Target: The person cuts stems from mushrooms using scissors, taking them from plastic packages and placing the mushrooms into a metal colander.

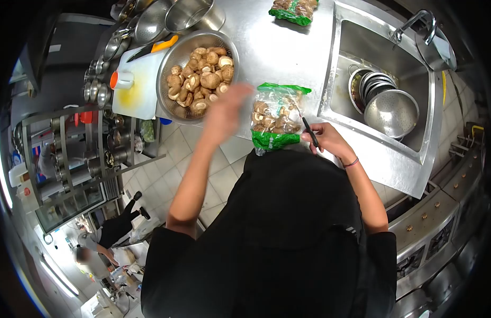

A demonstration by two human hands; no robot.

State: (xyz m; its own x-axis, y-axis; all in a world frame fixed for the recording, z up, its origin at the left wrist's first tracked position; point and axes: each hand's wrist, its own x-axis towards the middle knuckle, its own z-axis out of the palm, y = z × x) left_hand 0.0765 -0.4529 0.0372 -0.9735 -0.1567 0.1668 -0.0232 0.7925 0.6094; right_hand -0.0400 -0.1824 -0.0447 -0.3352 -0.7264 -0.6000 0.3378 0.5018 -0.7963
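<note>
My right hand (328, 140) is closed around the black handle of a small knife (310, 132). Its thin blade points up and left over a clear bag of mushrooms (277, 117) with green printed ends. The bag lies on the steel counter, close to my body. My left hand (227, 114), smeared by motion, is between the bag and a metal colander (166, 100) heaped with loose brown mushrooms (203, 77). Its fingers point toward the bag's upper left corner, and I see nothing clearly held in them.
Another mushroom bag (294, 10) lies at the counter's far edge. To the right, a sink (356, 58) holds stacked metal bowls and a colander (392, 113). On the left is a cutting board (139, 90) with an orange-handled knife (165, 43). A person (113, 228) works farther off.
</note>
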